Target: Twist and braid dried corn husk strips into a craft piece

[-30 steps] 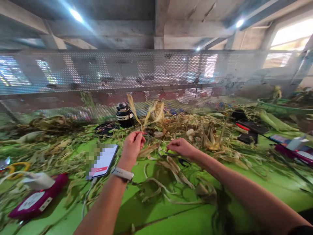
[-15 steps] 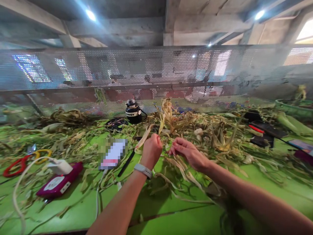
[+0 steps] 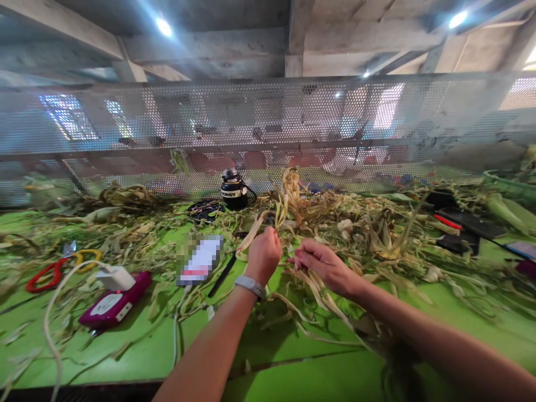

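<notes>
My left hand, with a pale band on its wrist, is closed in a fist above the green table. Yellowish dried husk strips rise from the top of its fingers. Just to the right, my right hand has its thumb and fingers pinched together; whatever lies between them is too small to make out. A small gap separates the two hands. Long pale husk strips lie beneath my right hand. Behind the hands stands an upright tuft of dry husk.
Scattered husks cover the green table. At left are scissors, a purple power strip with a white charger, and a blurred-out phone. A black jar stands before the perforated metal screen. Dark phones lie right.
The whole scene sits slightly further right, as my head has turned a little left. Both hands keep nearly the same pose and spacing.
</notes>
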Action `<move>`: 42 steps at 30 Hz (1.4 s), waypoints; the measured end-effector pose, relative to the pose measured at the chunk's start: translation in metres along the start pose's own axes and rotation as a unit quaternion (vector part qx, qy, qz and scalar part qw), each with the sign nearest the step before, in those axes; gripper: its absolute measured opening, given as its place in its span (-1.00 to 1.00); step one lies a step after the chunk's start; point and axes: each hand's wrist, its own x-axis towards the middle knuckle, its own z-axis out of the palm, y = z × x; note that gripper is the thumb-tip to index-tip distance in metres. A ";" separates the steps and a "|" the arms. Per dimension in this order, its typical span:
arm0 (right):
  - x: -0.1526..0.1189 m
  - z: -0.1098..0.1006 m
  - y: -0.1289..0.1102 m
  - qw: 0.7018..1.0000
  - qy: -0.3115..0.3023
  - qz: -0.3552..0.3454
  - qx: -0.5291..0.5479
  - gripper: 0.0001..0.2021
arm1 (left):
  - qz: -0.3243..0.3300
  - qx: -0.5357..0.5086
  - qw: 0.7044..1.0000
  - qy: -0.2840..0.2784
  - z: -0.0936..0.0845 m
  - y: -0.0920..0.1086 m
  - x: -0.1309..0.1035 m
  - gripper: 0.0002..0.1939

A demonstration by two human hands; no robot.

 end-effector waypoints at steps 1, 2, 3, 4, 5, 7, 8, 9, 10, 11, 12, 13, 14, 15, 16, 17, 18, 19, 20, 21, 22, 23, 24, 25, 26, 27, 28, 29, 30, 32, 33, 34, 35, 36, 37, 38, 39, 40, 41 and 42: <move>0.000 0.000 0.000 1.000 0.002 -0.002 0.012 -0.62 | -0.001 -0.026 1.000 -0.001 0.000 0.000 0.000 -0.80; 0.000 0.000 0.001 1.000 0.007 -0.002 0.028 -0.62 | -0.005 -0.070 0.997 -0.009 0.000 0.001 -0.001 -0.81; -0.001 -0.001 0.001 0.999 0.015 -0.001 0.047 -0.62 | -0.016 -0.135 0.990 -0.028 0.000 0.002 -0.001 -0.82; -0.001 -0.001 0.001 0.998 0.027 0.002 0.064 -0.63 | -0.037 -0.218 0.974 -0.057 0.000 0.002 -0.002 -0.84; -0.002 -0.002 0.002 0.996 0.040 0.009 0.074 -0.65 | -0.068 -0.309 0.944 -0.093 0.000 0.003 -0.003 -0.85; -0.002 -0.005 0.004 0.994 0.069 0.031 0.078 -0.66 | -0.143 -0.472 0.857 -0.154 -0.001 0.005 -0.004 -0.89; -0.001 -0.007 0.006 0.993 0.081 0.049 0.068 -0.66 | -0.174 -0.530 0.812 -0.170 -0.001 0.006 -0.004 -0.91; -0.001 -0.008 0.009 0.992 0.091 0.068 0.049 -0.66 | -0.193 -0.572 0.776 -0.181 -0.001 0.007 -0.004 -0.92; 0.000 -0.010 0.012 0.991 0.103 0.084 0.019 -0.66 | -0.203 -0.602 0.749 -0.187 -0.002 0.008 -0.005 -0.92; 0.002 -0.011 0.015 0.989 0.113 0.095 -0.020 -0.67 | -0.209 -0.621 0.731 -0.191 -0.002 0.009 -0.005 -0.92; 0.003 -0.012 0.019 0.986 0.118 0.098 -0.063 -0.69 | -0.212 -0.630 0.721 -0.195 -0.002 0.010 -0.005 -0.93; 0.003 -0.012 0.022 0.983 0.115 0.094 -0.109 -0.73 | -0.216 -0.631 0.718 -0.197 -0.002 0.011 -0.006 -0.93; 0.004 -0.013 0.024 0.979 0.106 0.085 -0.154 -0.75 | -0.222 -0.625 0.722 -0.197 -0.002 0.012 -0.006 -0.93; 0.004 -0.012 0.026 0.974 0.092 0.076 -0.195 -0.76 | -0.227 -0.616 0.728 -0.195 -0.002 0.014 -0.007 -0.93; 0.005 -0.012 0.027 0.968 0.077 0.071 -0.230 -0.77 | -0.231 -0.606 0.737 -0.191 -0.001 0.015 -0.007 -0.92; 0.005 -0.011 0.027 0.961 0.068 0.068 -0.259 -0.77 | -0.231 -0.598 0.744 -0.187 -0.001 0.017 -0.008 -0.92; 0.005 -0.009 0.026 0.955 0.066 0.068 -0.280 -0.75 | -0.230 -0.591 0.751 -0.183 0.000 0.018 -0.008 -0.91; 0.006 -0.008 0.026 0.951 0.069 0.068 -0.293 -0.72 | -0.227 -0.585 0.758 -0.180 0.000 0.019 -0.009 -0.90; 0.007 -0.006 0.025 0.950 0.071 0.069 -0.296 -0.69 | -0.223 -0.579 0.764 -0.176 0.000 0.020 -0.009 -0.89; 0.008 -0.004 0.026 0.952 0.073 0.070 -0.288 -0.68 | -0.219 -0.573 0.770 -0.175 0.000 0.020 -0.010 -0.88; 0.009 -0.003 0.026 0.957 0.071 0.067 -0.272 -0.69 | -0.216 -0.568 0.775 -0.176 0.000 0.021 -0.010 -0.86; 0.010 -0.001 0.028 0.965 0.068 0.062 -0.247 -0.71 | -0.214 -0.565 0.777 -0.177 0.000 0.021 -0.010 -0.84; 0.011 0.000 0.030 0.972 0.066 0.055 -0.217 -0.74 | -0.214 -0.566 0.776 -0.178 -0.001 0.022 -0.010 -0.83; 0.012 0.001 0.033 0.980 0.064 0.045 -0.185 -0.77 | -0.216 -0.570 0.772 -0.180 -0.001 0.022 -0.010 -0.83; 0.012 0.001 0.036 0.985 0.064 0.034 -0.155 -0.79 | -0.218 -0.577 0.766 -0.182 -0.002 0.023 -0.010 -0.84; 0.013 0.002 0.039 0.989 0.064 0.025 -0.131 -0.81 | -0.223 -0.585 0.758 -0.182 -0.003 0.023 -0.010 -0.85; 0.013 0.002 0.041 0.991 0.064 0.017 -0.114 -0.82 | -0.229 -0.595 0.749 -0.181 -0.003 0.023 -0.010 -0.88; 0.013 0.002 0.043 0.992 0.065 0.010 -0.106 -0.83 | -0.235 -0.606 0.739 -0.179 -0.003 0.023 -0.009 -0.90; 0.013 0.001 0.044 0.993 0.064 0.002 -0.104 -0.84 | -0.242 -0.617 0.728 -0.174 -0.003 0.023 -0.009 -0.93; 0.012 0.000 0.044 0.992 0.064 -0.008 -0.108 -0.85 | -0.251 -0.640 0.708 -0.162 -0.001 0.022 -0.008 -0.96; 0.011 -0.002 0.043 0.992 0.065 -0.008 -0.111 -0.85 | -0.253 -0.650 0.699 -0.158 0.000 0.021 -0.008 -0.96; 0.010 -0.003 0.042 0.991 0.067 -0.004 -0.114 -0.85 | -0.254 -0.657 0.692 -0.155 0.001 0.020 -0.008 -0.97; 0.010 -0.004 0.041 0.990 0.070 0.006 -0.119 -0.84 | -0.252 -0.662 0.689 -0.155 0.002 0.019 -0.008 -0.97; 0.009 -0.005 0.040 0.989 0.073 0.022 -0.126 -0.83 | -0.249 -0.662 0.690 -0.156 0.003 0.019 -0.008 -0.97; 0.008 -0.006 0.040 0.987 0.074 0.039 -0.135 -0.80 | -0.244 -0.659 0.694 -0.157 0.003 0.019 -0.008 -0.97; 0.008 -0.007 0.039 0.985 0.073 0.055 -0.146 -0.77 | -0.239 -0.653 0.701 -0.157 0.004 0.019 -0.008 -0.96; 0.008 -0.008 0.038 0.982 0.071 0.066 -0.159 -0.73 | -0.233 -0.647 0.709 -0.157 0.004 0.019 -0.008 -0.96; 0.008 -0.008 0.038 0.981 0.068 0.073 -0.169 -0.70 | -0.229 -0.640 0.717 -0.155 0.004 0.019 -0.009 -0.95; 0.008 -0.007 0.038 0.980 0.063 0.074 -0.172 -0.66 | -0.226 -0.636 0.722 -0.153 0.004 0.019 -0.009 -0.94; 0.008 -0.007 0.038 0.981 0.060 0.072 -0.169 -0.62 | -0.223 -0.633 0.726 -0.150 0.004 0.019 -0.009 -0.93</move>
